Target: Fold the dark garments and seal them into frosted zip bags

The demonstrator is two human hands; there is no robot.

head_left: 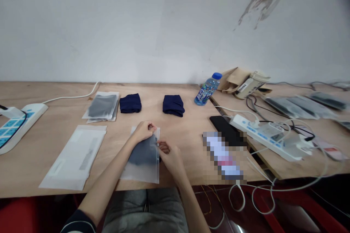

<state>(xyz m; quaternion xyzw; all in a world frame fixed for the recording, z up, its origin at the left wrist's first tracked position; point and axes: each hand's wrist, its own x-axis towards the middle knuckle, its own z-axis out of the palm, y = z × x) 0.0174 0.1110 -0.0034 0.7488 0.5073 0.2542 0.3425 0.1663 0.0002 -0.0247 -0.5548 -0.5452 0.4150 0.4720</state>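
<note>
A frosted zip bag (147,176) with a dark folded cloth (143,153) inside lies on the table in front of me. My left hand (143,132) is closed in a pinch at the bag's upper edge, near its far right corner. Against the right edge, a little nearer to me, my right hand (169,154) has its fingers curled and its thumb and forefinger pinched on the bag. Exactly what sits between those fingertips is too small to tell. Beyond the hands lie two folded navy cloths, a left one (130,103) and a right one (173,105).
Left are a stack of flat frosted bags (73,160), filled bags (101,105) and a power strip (35,113). Right stand a drink bottle (206,91), a black phone (225,129), a blurred-out phone (222,156), a cabled power strip (262,136) and a coffee cup (251,85).
</note>
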